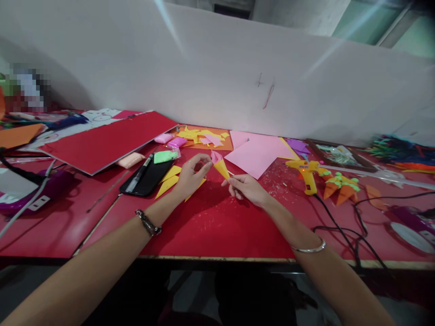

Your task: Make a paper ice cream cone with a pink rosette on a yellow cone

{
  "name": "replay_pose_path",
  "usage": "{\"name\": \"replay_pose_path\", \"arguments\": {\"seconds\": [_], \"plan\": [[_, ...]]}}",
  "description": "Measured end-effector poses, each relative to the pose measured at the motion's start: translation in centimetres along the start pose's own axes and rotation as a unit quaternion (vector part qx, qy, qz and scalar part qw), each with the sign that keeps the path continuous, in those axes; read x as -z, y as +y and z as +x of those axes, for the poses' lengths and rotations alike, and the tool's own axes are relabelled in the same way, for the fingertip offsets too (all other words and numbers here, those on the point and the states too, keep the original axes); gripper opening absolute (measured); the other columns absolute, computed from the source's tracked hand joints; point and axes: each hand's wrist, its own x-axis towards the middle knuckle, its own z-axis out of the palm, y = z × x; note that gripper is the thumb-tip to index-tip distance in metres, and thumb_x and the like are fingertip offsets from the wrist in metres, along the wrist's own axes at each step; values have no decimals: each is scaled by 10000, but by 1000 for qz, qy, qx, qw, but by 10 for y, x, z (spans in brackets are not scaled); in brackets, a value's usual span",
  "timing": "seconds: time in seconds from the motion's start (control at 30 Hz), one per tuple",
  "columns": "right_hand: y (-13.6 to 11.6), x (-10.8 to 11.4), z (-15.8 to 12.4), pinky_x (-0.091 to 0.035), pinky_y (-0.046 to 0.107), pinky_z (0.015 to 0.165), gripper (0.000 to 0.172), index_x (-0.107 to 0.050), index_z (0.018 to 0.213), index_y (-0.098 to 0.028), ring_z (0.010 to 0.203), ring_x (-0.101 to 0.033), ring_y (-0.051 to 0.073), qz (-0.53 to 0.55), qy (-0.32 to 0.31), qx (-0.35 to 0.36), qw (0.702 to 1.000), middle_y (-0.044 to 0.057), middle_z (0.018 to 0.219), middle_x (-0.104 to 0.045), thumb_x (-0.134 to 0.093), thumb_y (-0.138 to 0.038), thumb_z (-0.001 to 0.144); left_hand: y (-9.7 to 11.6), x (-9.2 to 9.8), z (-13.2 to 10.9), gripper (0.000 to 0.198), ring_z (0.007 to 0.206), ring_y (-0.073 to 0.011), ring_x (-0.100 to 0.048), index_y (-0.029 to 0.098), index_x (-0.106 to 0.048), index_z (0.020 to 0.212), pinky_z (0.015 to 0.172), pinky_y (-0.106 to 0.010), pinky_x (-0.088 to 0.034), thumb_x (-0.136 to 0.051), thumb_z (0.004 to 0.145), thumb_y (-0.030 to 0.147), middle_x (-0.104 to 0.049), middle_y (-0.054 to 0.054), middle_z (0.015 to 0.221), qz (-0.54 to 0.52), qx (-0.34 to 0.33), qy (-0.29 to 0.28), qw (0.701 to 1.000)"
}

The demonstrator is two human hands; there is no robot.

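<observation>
A small yellow paper cone (222, 169) with folded pink paper (216, 157) at its wide end is held up over the red table. My right hand (247, 188) grips the cone's narrow lower end between thumb and fingers. Beside the pink end is my left hand (195, 172), its thumb and index finger curved with a small gap between them. Whether those fingertips touch the cone is too small to tell. Pointed yellow paper pieces (168, 183) lie below the left hand, partly hidden by it. Pink paper sheets (256, 156) lie just behind the right hand.
A yellow glue gun (306, 174) stands on the right, its black cord (335, 217) running across the table. Orange paper carrots (340, 188) lie beside it. Leftward are a black phone (146, 179) with a pen, green clay (165, 156) and a red board (112, 140).
</observation>
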Motion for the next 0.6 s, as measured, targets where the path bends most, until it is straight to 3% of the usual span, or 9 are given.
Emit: {"name": "replay_pose_path", "arguments": {"seconds": [0.3,0.6], "plan": [[-1,1,0,-275,153,358,263,-614,853,-147,344,-400,8,-6,-2,15,1000,-45,512,-533,-468,-360,809,-2,-1,0,68,492,-29,-424,161,-499,794,447,-136,-367,-515,773,223,-478,32,689,-13,2,8,1000],[0,-1,1,-391,168,405,227,-571,832,-115,434,-559,63,-43,-49,-12,998,26,628,-630,-473,-317,800,-4,0,0,57,694,-82,-547,156,-512,789,668,-195,-446,-513,778,212,-556,7,736,-21,-19,7,1000]]}}
